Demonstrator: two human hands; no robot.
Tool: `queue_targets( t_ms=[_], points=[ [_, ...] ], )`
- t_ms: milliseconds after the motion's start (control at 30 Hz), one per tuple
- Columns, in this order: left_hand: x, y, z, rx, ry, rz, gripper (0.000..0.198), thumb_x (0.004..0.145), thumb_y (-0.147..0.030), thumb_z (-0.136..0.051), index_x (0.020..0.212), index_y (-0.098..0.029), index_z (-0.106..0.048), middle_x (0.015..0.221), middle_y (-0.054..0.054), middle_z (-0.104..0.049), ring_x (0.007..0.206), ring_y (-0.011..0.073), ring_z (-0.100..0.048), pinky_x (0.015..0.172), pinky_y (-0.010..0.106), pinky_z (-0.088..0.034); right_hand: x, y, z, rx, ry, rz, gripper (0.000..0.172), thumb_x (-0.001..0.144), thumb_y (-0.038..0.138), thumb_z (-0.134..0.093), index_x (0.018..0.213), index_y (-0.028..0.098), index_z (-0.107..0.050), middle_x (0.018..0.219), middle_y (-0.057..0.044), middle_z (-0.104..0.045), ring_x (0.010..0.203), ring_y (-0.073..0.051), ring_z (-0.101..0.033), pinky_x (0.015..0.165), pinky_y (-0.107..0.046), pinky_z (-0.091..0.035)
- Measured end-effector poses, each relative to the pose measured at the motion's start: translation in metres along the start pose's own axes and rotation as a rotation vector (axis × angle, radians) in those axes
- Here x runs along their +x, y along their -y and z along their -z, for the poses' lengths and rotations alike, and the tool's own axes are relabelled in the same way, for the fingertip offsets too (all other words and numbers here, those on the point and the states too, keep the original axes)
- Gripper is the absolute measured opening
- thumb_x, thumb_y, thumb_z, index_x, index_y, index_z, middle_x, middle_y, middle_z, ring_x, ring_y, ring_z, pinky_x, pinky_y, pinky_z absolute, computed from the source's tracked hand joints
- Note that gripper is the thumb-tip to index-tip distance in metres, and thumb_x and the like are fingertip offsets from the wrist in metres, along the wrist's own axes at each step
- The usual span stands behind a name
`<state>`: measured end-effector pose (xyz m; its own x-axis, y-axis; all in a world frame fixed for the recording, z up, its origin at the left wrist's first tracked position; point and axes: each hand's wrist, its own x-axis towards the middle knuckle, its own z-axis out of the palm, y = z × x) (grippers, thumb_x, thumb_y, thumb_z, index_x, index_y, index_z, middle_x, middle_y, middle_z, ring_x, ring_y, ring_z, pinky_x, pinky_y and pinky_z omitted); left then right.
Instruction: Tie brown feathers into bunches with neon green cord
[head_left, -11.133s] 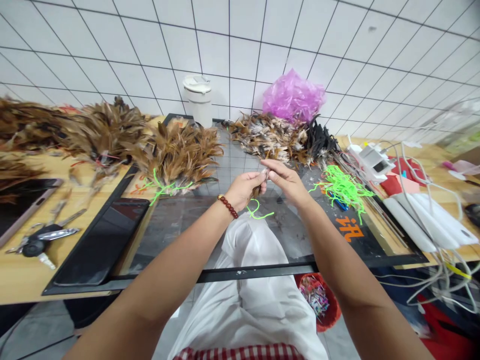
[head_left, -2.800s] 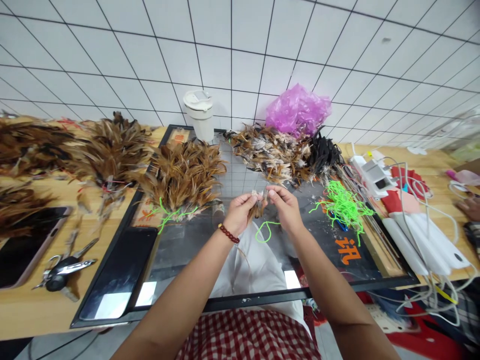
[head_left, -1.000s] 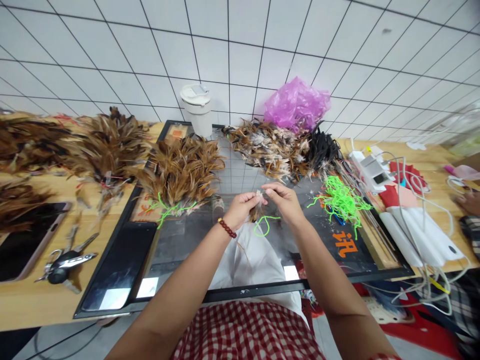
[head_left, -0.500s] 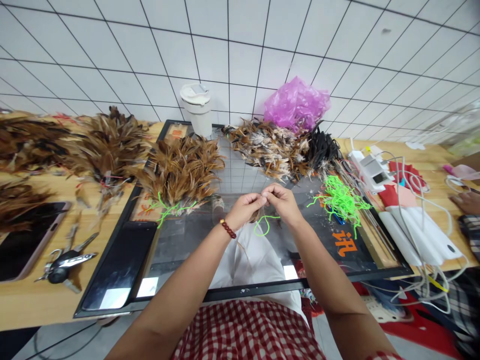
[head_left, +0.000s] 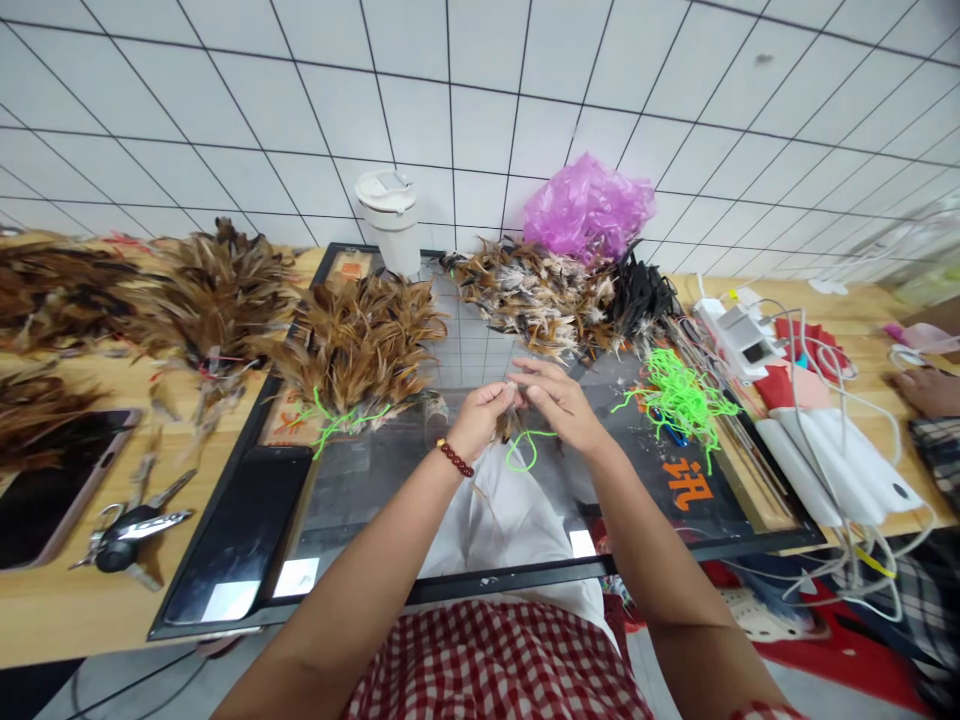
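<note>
My left hand (head_left: 484,418), with a red bead bracelet at the wrist, pinches a small brown feather (head_left: 506,425) whose tip hangs down below the fingers. Close to its right, my right hand (head_left: 556,402) has its fingers stretched out and apart, the fingertips beside the pinched end. Whether they touch it is hard to see. Under my right hand, a loop of bright green cord (head_left: 522,458) lies on the dark glass panel (head_left: 360,510). A fanned heap of brown feathers (head_left: 367,340) with green cord at its base sits left of my hands.
Mixed feathers (head_left: 540,300), black feathers (head_left: 643,295) and a purple plastic bag (head_left: 589,208) lie by the wall. A white cup (head_left: 390,225) stands there. Green cords (head_left: 682,395) are piled at right, near chargers (head_left: 742,335). Phones (head_left: 240,530) and keys (head_left: 135,525) lie left. Another person's hand (head_left: 930,390) rests far right.
My right hand's fingers have opened out from a pinch against the left fingertips and shifted slightly away. The left hand keeps its pinch, and more of the feather shows.
</note>
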<state>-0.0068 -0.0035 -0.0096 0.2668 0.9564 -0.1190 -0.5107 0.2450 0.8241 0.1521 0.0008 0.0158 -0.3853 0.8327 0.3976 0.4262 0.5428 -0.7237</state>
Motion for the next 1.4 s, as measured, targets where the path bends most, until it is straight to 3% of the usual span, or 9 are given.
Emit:
queue_targets(
  t_ms=[167,367,533,633,700,833,1033,1167,1400],
  points=[
    [0.002,-0.009,0.002,-0.266,-0.050,0.008,0.029,0.070,-0.035,-0.073,0.062,-0.014,-0.055,0.066,0.001,-0.057,0.074,0.0143,-0.062,0.082,0.033,-0.049,0.001,-0.015,0.011,-0.083,-0.210,-0.057,0.025,0.086,0.032,-0.056,0.107,0.026,-0.069,0.109,-0.007,-0.065,0.108,-0.022,-0.057,0.098,-0.041,-0.041],
    [0.006,-0.015,0.008,-0.391,-0.169,0.035,0.022,0.076,-0.026,-0.069,0.064,-0.015,-0.053,0.067,0.001,-0.058,0.082,0.0160,-0.064,0.088,0.036,-0.049,-0.002,-0.017,-0.009,-0.135,-0.100,-0.079,0.014,0.082,0.027,-0.060,0.093,0.023,-0.069,0.094,-0.006,-0.065,0.093,-0.020,-0.059,0.087,-0.036,-0.045],
    [0.006,-0.015,0.009,-0.316,-0.143,0.073,0.022,0.074,-0.027,-0.070,0.064,-0.015,-0.054,0.083,0.006,-0.067,0.090,0.0185,-0.065,0.078,0.031,-0.052,-0.003,-0.005,-0.041,-0.214,-0.142,-0.082,0.020,0.083,0.026,-0.058,0.101,0.023,-0.064,0.100,-0.007,-0.063,0.097,-0.021,-0.058,0.086,-0.034,-0.043],
    [0.006,-0.013,0.009,-0.270,-0.106,0.080,0.024,0.073,-0.030,-0.071,0.065,-0.014,-0.055,0.095,0.008,-0.069,0.087,0.0164,-0.065,0.073,0.027,-0.052,-0.003,-0.003,-0.047,-0.230,-0.151,-0.100,0.017,0.083,0.024,-0.058,0.098,0.022,-0.066,0.095,-0.006,-0.062,0.092,-0.019,-0.058,0.083,-0.033,-0.042],
    [0.006,-0.011,0.009,-0.275,-0.100,0.069,0.024,0.072,-0.030,-0.072,0.066,-0.014,-0.056,0.097,0.008,-0.070,0.087,0.0158,-0.065,0.077,0.028,-0.051,-0.002,-0.002,-0.043,-0.149,-0.206,-0.114,0.012,0.085,0.027,-0.056,0.087,0.021,-0.067,0.086,-0.004,-0.062,0.084,-0.017,-0.058,0.078,-0.031,-0.042],
    [0.007,-0.006,0.007,-0.292,-0.152,0.007,0.024,0.069,-0.032,-0.075,0.068,-0.013,-0.059,0.088,0.006,-0.071,0.083,0.0159,-0.065,0.082,0.031,-0.050,-0.001,0.001,-0.030,0.084,-0.368,-0.138,0.019,0.087,0.033,-0.055,0.074,0.019,-0.061,0.077,-0.001,-0.057,0.073,-0.014,-0.052,0.071,-0.027,-0.042],
    [0.006,-0.001,0.004,-0.198,-0.132,-0.010,0.028,0.061,-0.034,-0.080,0.076,-0.012,-0.070,0.079,0.006,-0.071,0.078,0.0141,-0.064,0.077,0.026,-0.048,0.000,0.002,-0.036,0.451,-0.136,-0.330,0.033,0.079,0.046,-0.063,0.064,0.018,-0.055,0.062,0.002,-0.049,0.060,-0.011,-0.044,0.060,-0.025,-0.036],
    [0.005,-0.003,0.002,-0.181,-0.111,0.018,0.033,0.057,-0.035,-0.083,0.079,-0.012,-0.073,0.085,0.007,-0.072,0.081,0.0144,-0.064,0.079,0.026,-0.047,0.002,0.003,-0.042,0.617,-0.131,-0.454,0.039,0.072,0.047,-0.070,0.056,0.017,-0.050,0.053,0.006,-0.040,0.051,-0.007,-0.032,0.053,-0.024,-0.028],
    [0.003,-0.007,0.000,-0.107,-0.068,-0.005,0.032,0.055,-0.037,-0.083,0.076,-0.014,-0.074,0.086,0.007,-0.072,0.084,0.0139,-0.063,0.083,0.026,-0.047,0.004,0.007,-0.038,0.707,-0.141,-0.537,0.042,0.064,0.048,-0.075,0.051,0.017,-0.049,0.047,0.007,-0.038,0.047,-0.006,-0.029,0.049,-0.023,-0.024]
  ],
)
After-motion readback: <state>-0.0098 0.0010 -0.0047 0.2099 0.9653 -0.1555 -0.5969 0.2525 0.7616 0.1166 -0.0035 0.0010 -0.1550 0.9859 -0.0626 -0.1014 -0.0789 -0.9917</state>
